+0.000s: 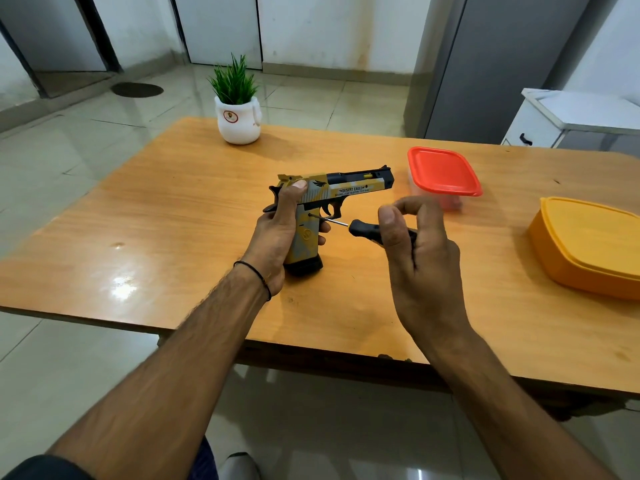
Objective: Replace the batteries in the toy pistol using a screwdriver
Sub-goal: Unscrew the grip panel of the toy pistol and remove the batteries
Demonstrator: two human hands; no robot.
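1. While my left hand point(277, 237) grips the toy pistol point(325, 202) upright above the bench point(173, 202), my right hand point(415, 244) pinches the screwdriver point(363, 229), tip at the grip screw.
2. I judge it early: cover shut, battery swap ahead.

Cannot see the rear of the toy pistol point(346, 188) grip, covered by the left hand point(277, 237). Cannot see the back end of the screwdriver point(363, 230) handle behind the right hand point(422, 258). Too small to tell whether its tip sits in a screw; possibly just touching the grip. Cut off at the right edge: orange box point(588, 244), surface point(173, 220). Only a reddish blur inside the red-lidded box point(443, 171).
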